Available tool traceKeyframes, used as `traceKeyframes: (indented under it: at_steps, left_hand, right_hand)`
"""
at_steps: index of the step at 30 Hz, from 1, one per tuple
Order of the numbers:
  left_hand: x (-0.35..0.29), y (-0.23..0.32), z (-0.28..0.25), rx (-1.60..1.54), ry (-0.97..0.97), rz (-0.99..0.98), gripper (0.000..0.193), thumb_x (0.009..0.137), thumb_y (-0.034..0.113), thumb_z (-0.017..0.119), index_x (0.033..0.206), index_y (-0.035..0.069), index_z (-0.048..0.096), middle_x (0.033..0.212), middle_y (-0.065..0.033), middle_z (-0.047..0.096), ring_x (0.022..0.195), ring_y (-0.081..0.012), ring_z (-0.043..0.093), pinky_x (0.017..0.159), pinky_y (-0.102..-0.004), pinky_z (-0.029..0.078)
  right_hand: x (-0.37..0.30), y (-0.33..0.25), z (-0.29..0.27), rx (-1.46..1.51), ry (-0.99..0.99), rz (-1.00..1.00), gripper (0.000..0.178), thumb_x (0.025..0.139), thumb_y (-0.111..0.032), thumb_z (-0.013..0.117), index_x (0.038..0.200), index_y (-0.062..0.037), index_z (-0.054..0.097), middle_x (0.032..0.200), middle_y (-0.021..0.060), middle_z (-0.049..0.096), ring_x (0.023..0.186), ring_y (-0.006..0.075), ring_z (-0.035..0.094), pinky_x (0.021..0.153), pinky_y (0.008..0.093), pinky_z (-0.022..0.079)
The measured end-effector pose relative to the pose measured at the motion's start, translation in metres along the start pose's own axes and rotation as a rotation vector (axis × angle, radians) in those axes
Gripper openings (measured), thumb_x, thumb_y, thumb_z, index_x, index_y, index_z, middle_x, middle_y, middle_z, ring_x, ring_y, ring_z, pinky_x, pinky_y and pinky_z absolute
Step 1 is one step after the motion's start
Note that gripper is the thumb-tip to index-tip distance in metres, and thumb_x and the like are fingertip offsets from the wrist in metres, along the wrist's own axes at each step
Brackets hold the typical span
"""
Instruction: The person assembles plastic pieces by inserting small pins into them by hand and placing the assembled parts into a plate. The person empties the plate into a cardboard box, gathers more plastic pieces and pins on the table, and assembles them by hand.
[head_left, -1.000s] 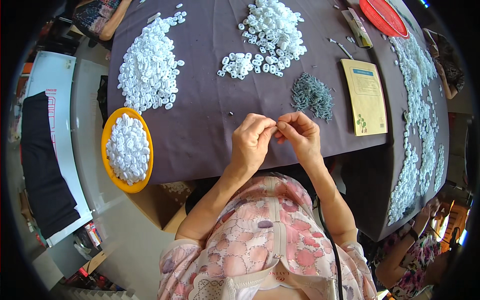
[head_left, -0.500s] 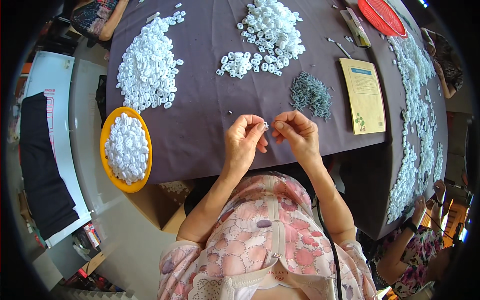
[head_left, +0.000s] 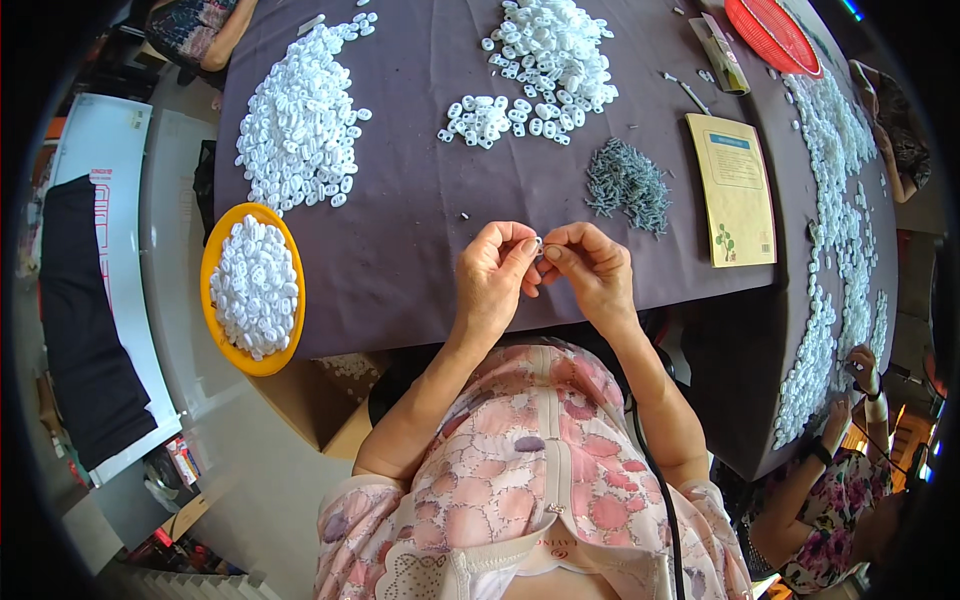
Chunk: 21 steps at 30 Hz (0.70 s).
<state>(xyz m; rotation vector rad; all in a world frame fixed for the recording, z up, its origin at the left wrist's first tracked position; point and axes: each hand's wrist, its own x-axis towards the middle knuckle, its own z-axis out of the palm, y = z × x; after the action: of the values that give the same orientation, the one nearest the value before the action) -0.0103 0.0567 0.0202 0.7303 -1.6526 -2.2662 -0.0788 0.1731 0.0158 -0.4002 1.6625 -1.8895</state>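
My left hand (head_left: 494, 272) pinches a small white plastic piece (head_left: 539, 242) between thumb and forefinger, above the near part of the table. It looks like the two-holed cord stoppers lying about. My right hand (head_left: 594, 272) is closed in a pinch right beside it, fingertips meeting the piece; anything held there is too small to make out. Just beyond my right hand lies a heap of tiny dark grey, spring-like pieces (head_left: 627, 188). White two-holed pieces form a heap (head_left: 555, 55) at the far middle and another heap (head_left: 300, 120) on the left.
A yellow oval basin (head_left: 208, 300) full of white pieces stands at the table's left corner. To the right are a yellow booklet (head_left: 735, 215), a red basket (head_left: 765, 35) and scattered white pieces (head_left: 815, 350). Another person's hand (head_left: 862, 368) works at the right edge.
My hands have come closer together, and my right fingertips now meet the white piece. The view has shifted slightly. At the right edge, the other person's hand has moved toward the white pieces.
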Motion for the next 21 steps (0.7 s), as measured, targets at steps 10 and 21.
traceKeyframes:
  at_steps: [10,21]
  left_hand:
    - [0.011,-0.005,0.001,-0.058,0.043,0.046,0.007,0.087,0.004,0.054,0.089,-0.003,0.055,0.072,-0.0076,0.06,0.055,-0.0119,0.059,0.048,-0.024,0.05]
    - [0.023,-0.005,-0.049,-0.27,0.197,-0.004,0.015,0.083,0.0,0.058,0.097,-0.003,0.054,0.081,-0.0085,0.059,0.064,-0.0148,0.061,0.059,-0.0304,0.057]
  right_hand:
    - [0.016,-0.002,0.006,-0.068,0.049,0.061,0.002,0.081,0.0,0.06,0.08,0.0015,0.06,0.069,0.0033,0.062,0.064,0.0062,0.056,0.056,0.0208,0.048]
    - [0.087,-0.01,0.021,-0.605,-0.189,-0.257,0.013,0.078,-0.004,0.061,0.09,0.0,0.062,0.078,0.0049,0.061,0.062,0.0113,0.057,0.056,0.0255,0.046]
